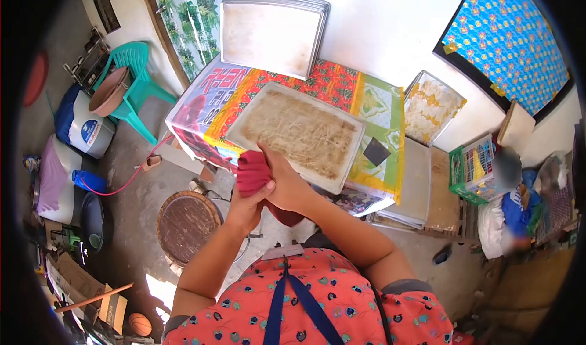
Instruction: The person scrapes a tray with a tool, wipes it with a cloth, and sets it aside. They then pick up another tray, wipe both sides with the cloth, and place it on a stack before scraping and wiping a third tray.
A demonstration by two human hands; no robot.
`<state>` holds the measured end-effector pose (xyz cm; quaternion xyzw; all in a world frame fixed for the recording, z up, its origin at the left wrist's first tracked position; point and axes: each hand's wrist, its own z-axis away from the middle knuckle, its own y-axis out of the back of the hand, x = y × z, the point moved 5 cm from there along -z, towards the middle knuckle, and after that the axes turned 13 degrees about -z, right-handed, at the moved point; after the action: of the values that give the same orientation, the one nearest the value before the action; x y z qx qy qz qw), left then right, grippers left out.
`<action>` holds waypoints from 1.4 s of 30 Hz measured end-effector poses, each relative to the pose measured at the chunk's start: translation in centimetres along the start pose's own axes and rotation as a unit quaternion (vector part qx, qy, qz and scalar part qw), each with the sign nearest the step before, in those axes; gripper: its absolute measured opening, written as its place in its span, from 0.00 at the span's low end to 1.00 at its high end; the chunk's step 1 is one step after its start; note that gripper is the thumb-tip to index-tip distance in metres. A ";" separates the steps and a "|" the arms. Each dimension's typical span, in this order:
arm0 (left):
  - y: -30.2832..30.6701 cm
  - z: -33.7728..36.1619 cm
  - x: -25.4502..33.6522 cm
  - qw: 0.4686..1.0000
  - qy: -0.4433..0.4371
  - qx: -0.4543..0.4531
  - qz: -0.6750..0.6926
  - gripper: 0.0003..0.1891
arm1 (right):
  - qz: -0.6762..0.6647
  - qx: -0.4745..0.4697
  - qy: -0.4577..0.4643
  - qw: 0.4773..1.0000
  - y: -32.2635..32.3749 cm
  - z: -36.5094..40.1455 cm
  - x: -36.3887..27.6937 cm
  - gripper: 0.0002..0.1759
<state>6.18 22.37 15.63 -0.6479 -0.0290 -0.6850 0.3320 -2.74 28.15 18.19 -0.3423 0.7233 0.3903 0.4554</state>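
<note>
A dark red cloth (pixel 252 173) is bunched up between my two hands, in front of the table's near edge. My left hand (pixel 245 209) is closed around it from below. From the right, my right hand (pixel 285 185) is closed on it, with the thumb towards my left hand. Part of the cloth hangs below my hands. Just beyond them a metal baking tray (pixel 293 125) with brown stains lies flat on the table. A small dark square piece (pixel 376 152) lies to the right of the tray.
Several stacked trays (pixel 271 34) lean against the wall at the back of the covered table (pixel 381 101). Another tray (pixel 434 107) leans on the right, near a green crate (pixel 473 171). A round stool (pixel 188 226) and a green chair (pixel 137 89) stand left.
</note>
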 end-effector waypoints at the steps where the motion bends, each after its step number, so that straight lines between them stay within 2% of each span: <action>1: -0.1 -1.0 -0.7 1.000 0.004 0.016 0.004 0.27 | -0.037 -0.014 -0.035 0.999 1.5 0.4 0.0 0.50; 2: -0.2 -2.2 -1.5 0.997 0.033 0.033 0.063 0.23 | -0.067 -0.050 0.016 0.996 2.9 0.9 -0.5 0.52; 5: -1.9 -5.4 -3.3 0.983 0.116 -0.023 0.139 0.22 | 0.080 -0.143 0.011 0.986 6.6 2.4 -0.4 0.56; 6: -3.2 -6.2 -4.2 0.981 0.145 -0.045 0.123 0.24 | 0.120 -0.110 -0.005 0.987 7.6 2.5 0.0 0.52; 9: -8.0 -7.8 -3.6 0.926 0.205 -0.288 0.130 0.27 | -0.106 0.014 -0.110 0.988 13.3 1.9 5.7 0.46; 10: -7.8 -8.8 -4.1 0.951 0.178 -0.244 0.067 0.30 | -0.147 0.045 -0.088 0.984 15.2 1.4 6.2 0.40; 12: -5.6 -12.2 -4.9 0.953 0.100 -0.201 -0.204 0.31 | -0.113 0.111 -0.088 0.983 19.9 1.1 8.3 0.37; 13: -4.2 -13.6 -5.4 0.924 0.063 -0.173 -0.334 0.32 | -0.096 0.144 -0.090 0.981 22.3 1.1 9.4 0.36; 14: -2.0 -14.4 -5.6 0.883 0.041 -0.047 -0.465 0.32 | -0.167 0.200 -0.117 0.958 24.9 1.1 10.8 0.32; 15: 0.1 -14.5 -5.8 0.811 0.021 0.078 -0.580 0.33 | -0.235 0.254 -0.146 0.927 27.4 1.3 12.2 0.29; 17: 5.0 -14.3 -7.7 0.807 0.095 0.198 -0.548 0.34 | -0.265 0.344 -0.185 0.882 31.5 2.5 14.9 0.24; 18: 6.7 -14.0 -8.2 0.797 0.132 0.257 -0.530 0.34 | -0.269 0.368 -0.176 0.873 32.3 2.7 16.1 0.23; 19: 6.1 -14.1 -7.6 0.739 0.096 0.241 -0.621 0.36 | -0.272 0.392 -0.167 0.863 32.8 2.9 17.3 0.22; 20: 5.3 -14.1 -7.2 0.672 0.059 0.220 -0.704 0.38 | -0.275 0.415 -0.157 0.853 32.9 3.1 18.5 0.21; 21: 4.4 -14.4 -6.9 0.597 0.020 0.194 -0.778 0.39 | -0.202 0.416 -0.177 0.869 32.9 3.2 19.7 0.23; 22: 4.3 -15.4 -7.8 0.606 0.054 0.133 -0.782 0.45 | -0.126 0.413 -0.195 0.881 32.6 3.3 20.8 0.25; 23: 4.1 -16.6 -8.1 0.599 0.046 0.104 -0.793 0.47 | -0.050 0.409 -0.209 0.887 32.2 3.3 21.8 0.28; 24: 3.4 -18.3 -8.2 0.592 0.036 0.074 -0.802 0.49 | 0.123 0.395 -0.256 0.874 31.4 3.1 22.4 0.32; 25: 2.8 -19.8 -8.2 0.583 0.025 0.041 -0.811 0.51 | 0.292 0.368 -0.296 0.832 30.1 2.7 22.7 0.36; 26: 2.6 -21.1 -8.3 0.562 0.026 0.018 -0.826 0.52 | 0.452 0.331 -0.326 0.761 28.9 2.4 23.0 0.41; 28: 2.6 -23.9 -8.7 0.522 0.021 -0.027 -0.852 0.55 | 0.472 0.288 -0.340 0.760 27.5 1.9 25.1 0.48; 29: 3.2 -24.5 -9.4 0.524 0.034 -0.049 -0.850 0.57 | 0.486 0.265 -0.345 0.758 27.2 1.6 26.0 0.52; 31: 4.3 -25.0 -10.8 0.526 0.061 -0.093 -0.843 0.60 | 0.478 0.268 -0.362 0.755 26.9 0.6 26.3 0.53; 35: 5.2 -25.0 -11.9 0.535 0.040 -0.098 -0.838 0.61 | 0.455 0.248 -0.354 0.779 24.5 -3.6 27.2 0.53; 37: 5.4 -25.2 -12.2 0.543 0.023 -0.096 -0.834 0.62 | 0.445 0.232 -0.311 0.807 21.6 -7.8 27.9 0.53; 42: 5.5 -25.1 -12.2 0.565 0.011 -0.085 -0.821 0.61 | 0.463 0.180 -0.247 0.832 16.3 -19.5 29.7 0.52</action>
<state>-13.63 11.37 -1.54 -0.3628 -0.4860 -0.6690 -0.4297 -34.63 14.42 0.25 0.2281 0.7184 0.4896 0.4384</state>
